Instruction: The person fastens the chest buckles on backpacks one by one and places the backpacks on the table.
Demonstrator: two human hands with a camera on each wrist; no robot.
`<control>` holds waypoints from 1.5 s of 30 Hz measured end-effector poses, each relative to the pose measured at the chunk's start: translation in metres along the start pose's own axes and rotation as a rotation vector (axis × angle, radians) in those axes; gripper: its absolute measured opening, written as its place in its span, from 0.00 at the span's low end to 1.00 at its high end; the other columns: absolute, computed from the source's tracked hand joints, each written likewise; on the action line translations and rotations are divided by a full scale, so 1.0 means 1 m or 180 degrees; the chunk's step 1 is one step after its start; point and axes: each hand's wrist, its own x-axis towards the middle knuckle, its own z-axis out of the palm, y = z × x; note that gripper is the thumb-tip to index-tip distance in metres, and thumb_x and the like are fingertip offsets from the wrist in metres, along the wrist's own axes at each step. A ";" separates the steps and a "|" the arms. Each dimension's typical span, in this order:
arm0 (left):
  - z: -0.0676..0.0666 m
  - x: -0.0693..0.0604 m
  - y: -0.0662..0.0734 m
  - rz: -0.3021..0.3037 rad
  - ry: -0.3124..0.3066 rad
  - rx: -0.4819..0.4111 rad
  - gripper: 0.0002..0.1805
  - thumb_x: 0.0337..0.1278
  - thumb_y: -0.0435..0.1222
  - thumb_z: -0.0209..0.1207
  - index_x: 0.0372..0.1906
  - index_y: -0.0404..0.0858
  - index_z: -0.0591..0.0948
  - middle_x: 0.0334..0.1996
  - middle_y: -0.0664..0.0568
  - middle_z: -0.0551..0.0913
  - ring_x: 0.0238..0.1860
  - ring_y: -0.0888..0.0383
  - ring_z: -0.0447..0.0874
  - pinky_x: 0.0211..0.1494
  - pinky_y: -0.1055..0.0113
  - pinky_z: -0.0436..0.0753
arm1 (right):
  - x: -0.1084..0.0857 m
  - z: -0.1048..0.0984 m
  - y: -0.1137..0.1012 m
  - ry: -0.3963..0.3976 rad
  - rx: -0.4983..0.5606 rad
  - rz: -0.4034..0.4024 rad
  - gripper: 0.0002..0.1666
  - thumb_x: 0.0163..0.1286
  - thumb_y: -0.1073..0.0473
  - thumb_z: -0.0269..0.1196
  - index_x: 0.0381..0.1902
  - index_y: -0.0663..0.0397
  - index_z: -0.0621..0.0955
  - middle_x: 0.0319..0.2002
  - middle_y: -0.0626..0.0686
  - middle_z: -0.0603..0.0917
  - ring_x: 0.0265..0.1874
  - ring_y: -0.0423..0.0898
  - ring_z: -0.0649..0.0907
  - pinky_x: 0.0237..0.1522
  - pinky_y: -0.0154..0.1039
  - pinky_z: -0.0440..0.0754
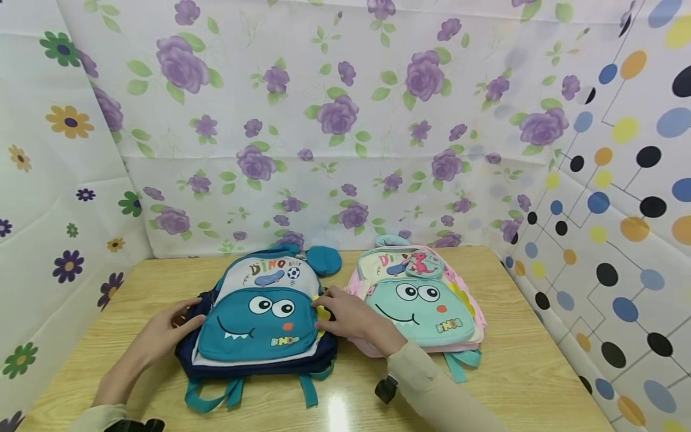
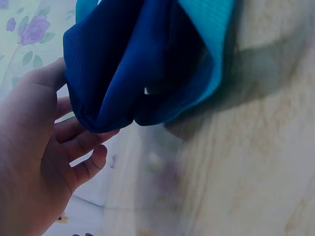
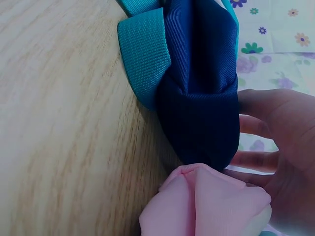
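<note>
A teal and navy backpack [image 1: 258, 327] with a cartoon dinosaur face lies front up on the table. My left hand [image 1: 162, 336] is at its left side, thumb and fingers spread by the navy side pocket [image 2: 115, 64]; the left wrist view shows the fingers loosely bent, some tips hidden behind the fabric. On the opposite side, my right hand [image 1: 348, 315] touches the edge near the yellow spikes. Its fingers [image 3: 256, 160] reach past the navy side in the right wrist view, tips partly hidden. Neither hand visibly grips the fabric tightly.
A pink and mint dinosaur backpack [image 1: 426, 312] lies close on the right, partly behind my right forearm. Teal straps [image 1: 207, 399] stick out toward the front. A round teal pouch [image 1: 324, 261] sits at the top. Patterned sheets [image 1: 335, 192] enclose the wooden table [image 1: 529, 360].
</note>
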 end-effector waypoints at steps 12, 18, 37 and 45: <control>-0.018 -0.006 0.010 0.0039 0.0229 -0.0017 0.35 0.69 0.56 0.54 0.70 0.39 0.71 0.47 0.40 0.80 0.41 0.53 0.77 0.36 0.67 0.76 | 0.003 0.009 -0.005 0.0042 0.0083 -0.0128 0.29 0.71 0.39 0.61 0.67 0.38 0.76 0.61 0.51 0.75 0.51 0.44 0.81 0.54 0.40 0.81; -0.028 -0.009 0.017 0.0040 0.0269 0.0014 0.34 0.70 0.57 0.52 0.72 0.41 0.69 0.54 0.35 0.77 0.44 0.49 0.79 0.39 0.63 0.77 | 0.005 0.010 -0.008 0.0045 0.0106 -0.0153 0.29 0.71 0.38 0.61 0.66 0.38 0.76 0.62 0.50 0.75 0.54 0.44 0.80 0.57 0.40 0.80; -0.057 -0.019 0.052 0.0370 0.0562 -0.0092 0.33 0.73 0.51 0.52 0.77 0.50 0.61 0.67 0.32 0.70 0.54 0.35 0.77 0.44 0.49 0.79 | 0.012 0.015 -0.015 -0.0142 0.0368 -0.0121 0.35 0.69 0.33 0.59 0.69 0.38 0.74 0.68 0.52 0.72 0.65 0.48 0.76 0.66 0.46 0.75; -0.061 -0.018 0.066 0.0522 0.0615 -0.0281 0.34 0.72 0.49 0.53 0.78 0.57 0.57 0.75 0.36 0.60 0.69 0.27 0.61 0.59 0.27 0.64 | 0.012 0.017 -0.020 -0.0182 0.0423 -0.0132 0.38 0.68 0.30 0.57 0.70 0.38 0.72 0.69 0.52 0.72 0.66 0.48 0.75 0.67 0.46 0.74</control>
